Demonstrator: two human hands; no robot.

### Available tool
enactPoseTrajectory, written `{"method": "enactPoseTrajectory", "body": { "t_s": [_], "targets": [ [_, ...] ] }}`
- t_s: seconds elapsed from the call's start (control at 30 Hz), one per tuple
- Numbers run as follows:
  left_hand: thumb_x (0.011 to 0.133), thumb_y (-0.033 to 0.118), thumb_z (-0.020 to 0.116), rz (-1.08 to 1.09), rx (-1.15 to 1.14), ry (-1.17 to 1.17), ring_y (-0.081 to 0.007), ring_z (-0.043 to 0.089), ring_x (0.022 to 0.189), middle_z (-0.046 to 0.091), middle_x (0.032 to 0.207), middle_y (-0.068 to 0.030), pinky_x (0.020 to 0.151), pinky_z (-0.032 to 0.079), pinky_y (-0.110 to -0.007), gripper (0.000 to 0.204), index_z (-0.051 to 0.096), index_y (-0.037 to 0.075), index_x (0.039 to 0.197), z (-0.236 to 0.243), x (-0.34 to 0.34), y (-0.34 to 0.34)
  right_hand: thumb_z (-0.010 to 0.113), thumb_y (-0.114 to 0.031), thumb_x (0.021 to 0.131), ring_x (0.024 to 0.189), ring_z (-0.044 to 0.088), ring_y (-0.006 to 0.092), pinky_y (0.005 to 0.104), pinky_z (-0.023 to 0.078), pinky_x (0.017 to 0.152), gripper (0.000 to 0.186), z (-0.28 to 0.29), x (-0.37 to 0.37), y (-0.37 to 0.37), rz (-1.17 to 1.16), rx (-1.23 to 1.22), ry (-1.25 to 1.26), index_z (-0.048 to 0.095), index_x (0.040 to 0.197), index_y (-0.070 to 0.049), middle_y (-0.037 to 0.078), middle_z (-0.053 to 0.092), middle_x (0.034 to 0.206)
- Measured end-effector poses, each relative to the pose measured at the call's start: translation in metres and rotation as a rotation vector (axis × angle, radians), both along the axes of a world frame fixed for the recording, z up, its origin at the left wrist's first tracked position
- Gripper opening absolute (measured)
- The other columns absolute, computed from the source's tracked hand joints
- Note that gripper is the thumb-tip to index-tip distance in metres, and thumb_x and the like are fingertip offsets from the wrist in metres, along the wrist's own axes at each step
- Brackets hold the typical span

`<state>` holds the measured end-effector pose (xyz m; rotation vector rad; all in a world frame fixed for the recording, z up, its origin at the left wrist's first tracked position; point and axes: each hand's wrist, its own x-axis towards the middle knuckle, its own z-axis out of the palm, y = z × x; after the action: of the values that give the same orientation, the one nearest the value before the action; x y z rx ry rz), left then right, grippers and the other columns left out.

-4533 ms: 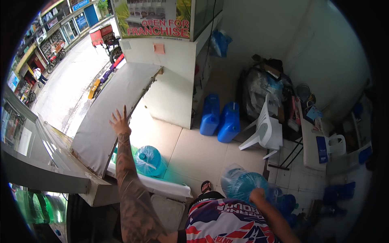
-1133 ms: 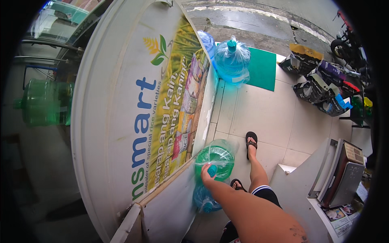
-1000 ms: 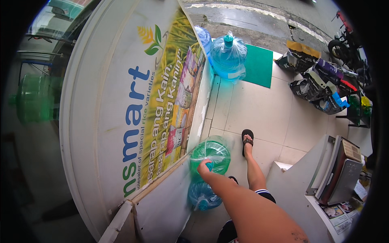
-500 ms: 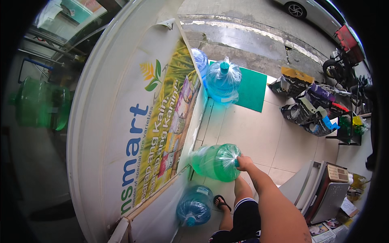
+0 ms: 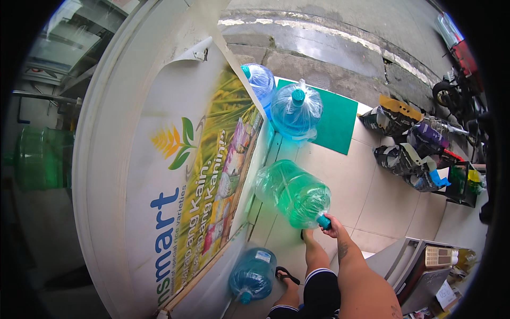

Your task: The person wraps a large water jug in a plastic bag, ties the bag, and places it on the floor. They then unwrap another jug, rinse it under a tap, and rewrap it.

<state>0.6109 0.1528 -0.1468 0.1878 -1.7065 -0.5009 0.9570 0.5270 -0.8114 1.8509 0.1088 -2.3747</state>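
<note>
I have right hand (image 5: 332, 226) wrapped round neck (image 5: 323, 220) of green jug (image 5: 292, 192), at its 5 o'clock; left hand unseen. Jug likely light, stiff; wrap (image 5: 317, 200) slippery, so neck best.

A big, rounded jug (image 5: 294, 193) of see-through green plastic, loosely wrapped in clear film, is tipped over near the centre of view above the tiled floor (image 5: 348, 178). Its base points toward ten o'clock; its teal cap (image 5: 323, 221), toward four, is gripped by the right hand (image 5: 332, 225).
</note>
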Motion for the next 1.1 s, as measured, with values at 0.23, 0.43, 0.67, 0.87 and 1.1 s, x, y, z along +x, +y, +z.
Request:
{"method": "enactPoseTrajectory", "body": {
  "t_s": [0.23,0.43,0.67,0.87,1.1],
  "targets": [
    [0.099,0.050,0.041,-0.003,0.026,0.007,-0.0330,0.011,0.146,0.018,0.158,-0.0204,0.118,0.008,-0.048,0.069,0.033,0.002,0.149,0.009,0.000,0.001,0.056,-0.058,0.089,0.063,0.062,0.0225,0.0309,0.057,0.055,0.058,0.024,-0.058,0.026,-0.550,-0.270,0.293,0.057,0.104,-0.001,0.011,0.064,0.082],
    [0.099,0.051,0.041,-0.024,0.034,0.001,-0.0335,0.010,0.146,0.018,0.159,-0.0207,0.118,0.008,-0.049,0.070,0.033,0.002,0.149,0.010,-0.003,-0.001,0.064,-0.051,0.084,0.052,0.048,0.0158,0.0385,0.057,0.073,0.051,0.039,-0.151,0.082,-0.705,-0.269,0.320,0.055,0.105,-0.005,0.010,0.064,0.083],
    [0.099,0.054,0.040,-0.024,0.000,0.010,-0.0342,0.010,0.147,0.018,0.159,-0.0210,0.118,0.007,-0.049,0.071,0.034,0.003,0.148,0.011,-0.002,0.004,0.054,-0.063,0.086,0.049,0.044,0.0154,0.0447,0.057,0.076,0.063,0.050,-0.268,0.145,-0.584,-0.123,0.163,0.053,0.101,-0.002,0.011,0.062,0.079],
    [0.099,0.055,0.040,-0.009,-0.029,0.001,-0.0347,0.009,0.147,0.017,0.159,-0.0212,0.119,0.007,-0.049,0.072,0.034,0.003,0.148,0.014,-0.005,0.001,0.031,-0.085,0.082,0.053,0.049,0.0184,0.0490,0.057,0.068,0.090,0.031,-0.240,0.116,-0.240,0.249,0.114,0.055,0.109,-0.002,0.010,0.062,0.083],
    [0.098,0.058,0.039,0.006,0.004,0.054,-0.0355,0.009,0.147,0.018,0.158,-0.0218,0.118,0.007,-0.050,0.074,0.035,0.004,0.148,0.024,0.002,-0.040,0.053,-0.053,0.090,0.086,0.065,0.0280,0.0421,0.053,0.071,0.056,0.006,-0.119,-0.083,1.094,0.680,-0.151,0.066,0.110,-0.003,0.022,0.064,0.109]
  ]
}}
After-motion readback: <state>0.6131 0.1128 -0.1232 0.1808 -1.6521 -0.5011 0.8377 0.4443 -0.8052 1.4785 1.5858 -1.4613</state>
